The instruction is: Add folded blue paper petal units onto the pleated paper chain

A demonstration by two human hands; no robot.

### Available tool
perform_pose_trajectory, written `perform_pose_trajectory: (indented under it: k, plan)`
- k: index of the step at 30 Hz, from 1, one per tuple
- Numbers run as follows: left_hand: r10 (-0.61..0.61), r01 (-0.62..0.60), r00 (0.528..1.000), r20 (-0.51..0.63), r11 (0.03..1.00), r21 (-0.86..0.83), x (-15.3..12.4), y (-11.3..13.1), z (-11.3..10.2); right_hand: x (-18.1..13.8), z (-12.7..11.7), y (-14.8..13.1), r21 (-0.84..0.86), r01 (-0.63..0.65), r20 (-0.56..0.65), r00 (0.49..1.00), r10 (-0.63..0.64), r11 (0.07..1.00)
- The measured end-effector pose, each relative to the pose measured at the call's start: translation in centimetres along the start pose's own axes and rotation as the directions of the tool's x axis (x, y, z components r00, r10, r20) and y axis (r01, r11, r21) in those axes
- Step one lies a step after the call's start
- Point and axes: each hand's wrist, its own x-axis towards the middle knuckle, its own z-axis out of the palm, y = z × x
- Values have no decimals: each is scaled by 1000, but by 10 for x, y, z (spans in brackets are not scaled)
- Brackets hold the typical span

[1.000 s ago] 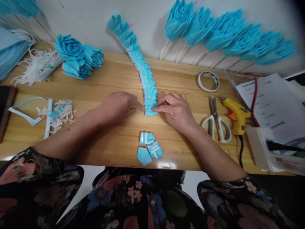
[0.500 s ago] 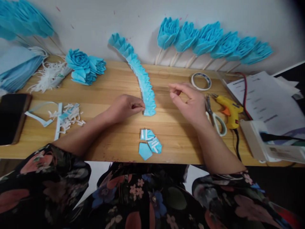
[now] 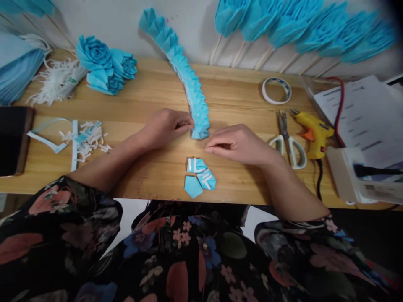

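Note:
A long, curved band of folded light-blue petals (image 3: pixel 185 79) runs down the table, its far end leaning against the wall. My left hand (image 3: pixel 168 128) pinches the left edge of the band near its lower end. Just right of that end is my right hand (image 3: pixel 237 144), thumb and fingertips drawn together, with nothing visible between them. Below the hands lie a few small folded blue pieces: one with a white strip (image 3: pixel 195 165), one with several white strips (image 3: pixel 207 179), and a plain pentagon (image 3: pixel 193 186).
Scissors (image 3: pixel 288 140), a yellow glue gun (image 3: pixel 311 132) and a tape roll (image 3: pixel 277 91) lie at right, near a white box (image 3: pixel 343 172). Blue flowers on sticks (image 3: pixel 261 19) lean on the wall. White scraps (image 3: pixel 91 138), blue flowers (image 3: pixel 103 63) and a phone (image 3: pixel 14 140) are at left.
My right hand has come down and left, close to the band's lower end, its fingers closing together. My left hand stays at the band's edge. The whole view has shifted slightly.

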Motion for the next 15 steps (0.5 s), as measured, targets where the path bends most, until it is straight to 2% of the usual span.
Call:
perform_pose_trajectory:
  k: [7, 12, 15]
  plan:
    - [-7, 7, 1000, 4, 998, -56, 0, 2, -3, 1, 9, -2, -13, 12, 95, 995, -11, 1000]
    - [-7, -7, 998, -64, 976, -217, 2, -6, 1, 3, 10, -9, -48, -30, 143, 989, 37, 998]
    - [28, -53, 994, -104, 968, -246, 3, -10, 4, 5, 13, -13, -81, -26, 153, 988, 38, 996]
